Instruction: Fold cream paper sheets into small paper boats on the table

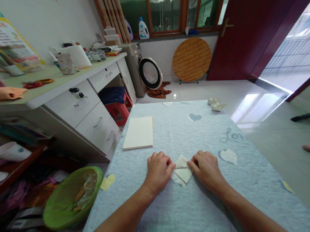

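A small piece of folded white paper (184,173) lies on the cloth-covered table (165,211), shaped like a diamond with a crease across its upper half. At its left corner my left hand (159,170) pinches the paper between thumb and curled fingers. The opposite corner is pinched by my right hand (206,167) in the same way. Further up the table, to the left, rests a pad of cream paper (138,133). Two folded paper shapes (217,105) sit at the far right corner of the table.
Left of the table stands a green basket (54,207) holding odds and ends. A white desk (79,109) runs along the left wall, with a red stool (117,109) under it. Behind are a washing machine (135,70) with its door open and a round wooden tabletop (192,58).
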